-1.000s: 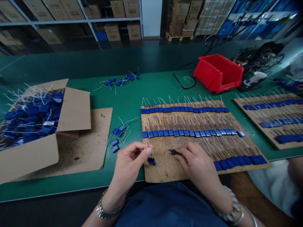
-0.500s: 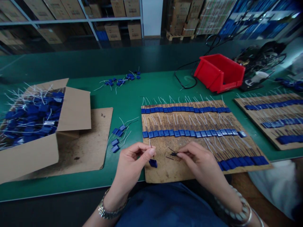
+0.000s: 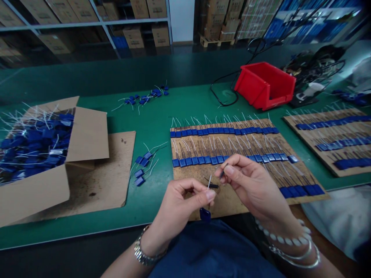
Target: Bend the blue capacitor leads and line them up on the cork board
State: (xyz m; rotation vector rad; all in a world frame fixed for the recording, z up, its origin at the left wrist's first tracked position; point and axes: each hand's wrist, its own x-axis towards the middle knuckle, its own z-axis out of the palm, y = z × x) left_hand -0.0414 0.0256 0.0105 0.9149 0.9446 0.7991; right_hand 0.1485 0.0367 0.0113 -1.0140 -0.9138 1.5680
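My left hand (image 3: 189, 199) is closed in a pinch on the wire leads of a blue block-shaped capacitor (image 3: 205, 215), whose body hangs below the fingertips. One white lead end points upward from the pinch. Slightly higher and to the right, my right hand (image 3: 246, 179) pinches a short black sleeve (image 3: 222, 174), apart from the lead tip. A few more black sleeves (image 3: 213, 185) lie between the hands on the brown board (image 3: 185, 172). Rows of blue capacitors (image 3: 198, 160) with their leads pointing away line the board; my right hand covers part of them.
An open cardboard box (image 3: 88, 135) full of blue capacitors stands at left on a flat cardboard sheet (image 3: 116, 173). Loose capacitors (image 3: 139, 173) lie beside the board, more (image 3: 145, 98) farther back. A red bin (image 3: 252, 90), black cable (image 3: 213, 90) and second filled board (image 3: 313, 152) are at right.
My left hand has moved right with the capacitor. My right hand has risen from the sleeves on the board with one sleeve in its fingertips. The view has shifted slightly.
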